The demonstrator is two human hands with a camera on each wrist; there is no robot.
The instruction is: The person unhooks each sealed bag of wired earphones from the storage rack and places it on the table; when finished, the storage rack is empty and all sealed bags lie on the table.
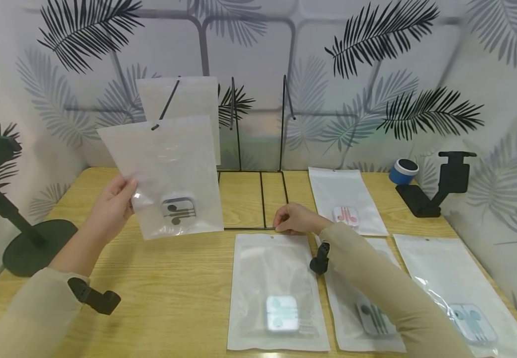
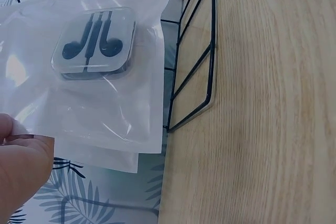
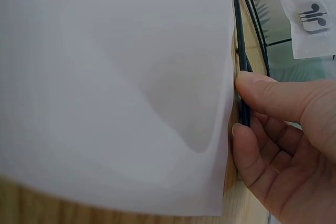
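Note:
My left hand [image 1: 108,206] pinches the left edge of a white zip bag [image 1: 151,149] holding black earphones [image 1: 179,210] in a clear square case. That bag hangs at the front end of a hook [image 1: 168,102] on a black wire display rack [image 1: 262,199]. Behind it, on the same hook, is another white bag [image 1: 186,92]. My right hand [image 1: 300,219] grips the rack's front base wire between thumb and fingers, as the right wrist view shows. Just below that hand, a bag [image 1: 258,268] with a pale-blue earphone case [image 1: 282,313] lies flat on the table.
More bagged earphones lie to the right: a pink set [image 1: 345,216], a dark set [image 1: 374,318] partly under my right forearm, and a blue set [image 1: 472,323]. A black phone stand [image 1: 453,181] and blue round container [image 1: 403,172] stand back right; a green lamp [image 1: 39,243] stands left.

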